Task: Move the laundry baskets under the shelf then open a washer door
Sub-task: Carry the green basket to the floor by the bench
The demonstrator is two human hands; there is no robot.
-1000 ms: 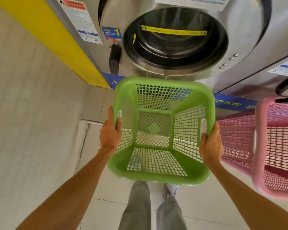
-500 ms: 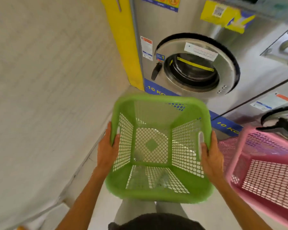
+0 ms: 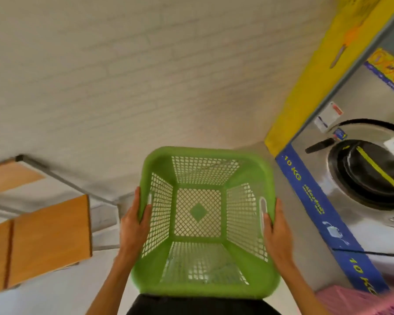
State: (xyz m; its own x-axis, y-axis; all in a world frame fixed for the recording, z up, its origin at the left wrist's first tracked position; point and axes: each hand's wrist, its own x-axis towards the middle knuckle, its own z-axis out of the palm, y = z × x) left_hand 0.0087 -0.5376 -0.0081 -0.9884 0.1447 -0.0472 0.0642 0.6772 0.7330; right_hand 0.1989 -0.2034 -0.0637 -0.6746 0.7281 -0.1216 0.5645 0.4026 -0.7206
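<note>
Compared with a second ago, the washer (image 3: 371, 178) has moved from behind the green basket (image 3: 203, 221) to its right, and a wooden shelf (image 3: 48, 239) now appears at its left. Left hand (image 3: 134, 226) and right hand (image 3: 276, 237) each clasp one side rim, carrying the empty basket. Right of the right hand, a pink basket (image 3: 359, 301) shows only its corner.

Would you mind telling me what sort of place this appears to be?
Most likely a self-service laundromat: a steel front-loading washer sits above a blue band marked 10 KG, and a person carries an empty green laundry basket beside it.
</note>
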